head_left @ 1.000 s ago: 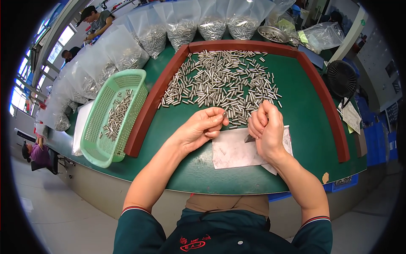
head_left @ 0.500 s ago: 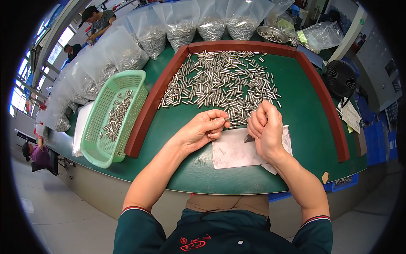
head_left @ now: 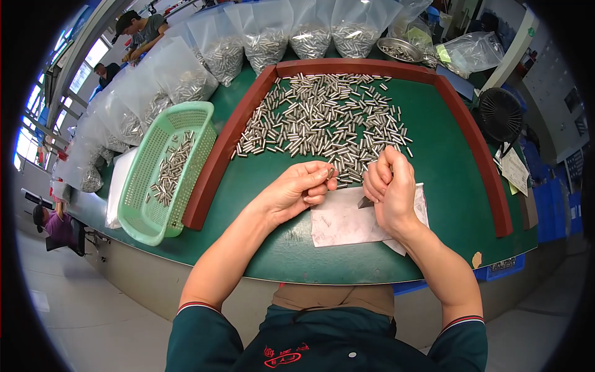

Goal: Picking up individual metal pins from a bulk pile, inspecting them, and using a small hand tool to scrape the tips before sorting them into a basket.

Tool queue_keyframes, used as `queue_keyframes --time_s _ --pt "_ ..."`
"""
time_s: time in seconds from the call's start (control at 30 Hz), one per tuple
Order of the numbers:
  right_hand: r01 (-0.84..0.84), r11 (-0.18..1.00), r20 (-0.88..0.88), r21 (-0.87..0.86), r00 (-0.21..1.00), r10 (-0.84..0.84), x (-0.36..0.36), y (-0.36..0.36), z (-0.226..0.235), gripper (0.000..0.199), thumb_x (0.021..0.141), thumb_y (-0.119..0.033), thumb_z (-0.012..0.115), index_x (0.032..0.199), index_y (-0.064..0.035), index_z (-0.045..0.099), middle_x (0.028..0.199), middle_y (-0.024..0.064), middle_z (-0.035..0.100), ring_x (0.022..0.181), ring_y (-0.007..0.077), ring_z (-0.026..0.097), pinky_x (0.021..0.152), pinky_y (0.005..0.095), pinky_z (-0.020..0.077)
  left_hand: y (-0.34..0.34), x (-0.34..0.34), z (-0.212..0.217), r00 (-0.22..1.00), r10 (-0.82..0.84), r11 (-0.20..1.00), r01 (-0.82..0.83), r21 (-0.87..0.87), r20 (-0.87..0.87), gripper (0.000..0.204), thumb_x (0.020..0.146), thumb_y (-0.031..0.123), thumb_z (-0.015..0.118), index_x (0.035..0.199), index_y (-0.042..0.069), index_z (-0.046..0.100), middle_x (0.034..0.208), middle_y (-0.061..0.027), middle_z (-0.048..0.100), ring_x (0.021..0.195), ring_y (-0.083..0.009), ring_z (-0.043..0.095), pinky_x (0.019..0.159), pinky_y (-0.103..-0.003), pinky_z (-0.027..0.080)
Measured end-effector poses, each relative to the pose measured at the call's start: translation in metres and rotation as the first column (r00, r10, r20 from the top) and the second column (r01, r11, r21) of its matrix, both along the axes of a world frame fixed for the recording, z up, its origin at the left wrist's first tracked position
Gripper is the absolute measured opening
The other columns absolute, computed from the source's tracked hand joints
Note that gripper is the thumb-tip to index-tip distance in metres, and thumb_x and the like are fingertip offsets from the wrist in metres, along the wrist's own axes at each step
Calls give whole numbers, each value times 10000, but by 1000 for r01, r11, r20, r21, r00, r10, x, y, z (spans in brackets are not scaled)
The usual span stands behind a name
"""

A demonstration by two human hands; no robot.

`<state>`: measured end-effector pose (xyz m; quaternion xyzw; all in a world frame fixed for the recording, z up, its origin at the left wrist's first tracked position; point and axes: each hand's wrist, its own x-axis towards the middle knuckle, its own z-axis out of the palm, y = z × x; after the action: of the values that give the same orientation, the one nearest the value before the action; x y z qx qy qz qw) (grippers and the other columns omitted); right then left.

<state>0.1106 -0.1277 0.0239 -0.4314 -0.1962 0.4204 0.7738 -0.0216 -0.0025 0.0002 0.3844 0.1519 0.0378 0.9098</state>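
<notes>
Between thumb and fingertips, my left hand pinches a small metal pin, a short silvery cylinder. My right hand is curled closed around a tool whose dark, pointed blade sticks out on its left side; the rest is hidden in the fist. Below both hands a stained whitish cloth lies on the green tabletop. Just beyond my fingers spreads a loose heap of similar metal pins.
A red-brown frame borders the heap on three sides. Left of it stands a green plastic basket holding more pins. Clear bags of pins line the back and left. At right is a black fan. A metal bowl sits behind. Other people work far left.
The pin in my left fingertips has turned and shows more of its length. My right hand and the blade have barely moved.
</notes>
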Motion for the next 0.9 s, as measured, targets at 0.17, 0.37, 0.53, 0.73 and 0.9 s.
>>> queue_keyframes --time_s 0.17,0.37,0.53,0.73,0.9 --pt "18 1000 -9 1 1000 -18 1 -1 -1 389 878 -221 341 510 -122 264 398 -24 262 344 65 184 333 233 164 -10 1 14 997 -4 991 14 137 -72 142 854 173 550 880 37 518 714 -24 524 495 -24 304 448 -164 268" --pt "-11 999 -42 35 999 12 1 -2 0 387 883 -224 337 515 -120 275 408 -24 267 350 61 182 339 232 151 -35 3 17 982 123 87 132 987 -142 155 742 111 635 808 5 543 518 -32 446 467 -117 437 450 -273 348" --pt "-30 986 -38 162 999 37 -4 -6 -2 408 905 -263 301 523 -127 261 402 -28 234 356 73 157 354 220 167 -37 3 15 971 142 -30 201 979 -194 190 711 137 646 795 12 530 513 -113 509 474 -285 509 469 -381 379" --pt "-11 982 -89 189 996 28 -6 -4 -11 412 890 -267 326 509 -122 266 409 -17 248 368 80 178 370 245 166 -38 2 10 980 156 -10 124 992 -121 141 719 115 634 759 13 546 522 -124 520 468 -285 511 469 -378 383" --pt "-30 986 -102 166 994 48 -8 -4 -13 418 892 -295 315 510 -135 259 404 -27 226 368 85 163 384 245 173 -40 2 14 966 209 24 148 989 -150 116 704 101 649 687 13 575 500 -120 507 453 -272 503 459 -356 385"
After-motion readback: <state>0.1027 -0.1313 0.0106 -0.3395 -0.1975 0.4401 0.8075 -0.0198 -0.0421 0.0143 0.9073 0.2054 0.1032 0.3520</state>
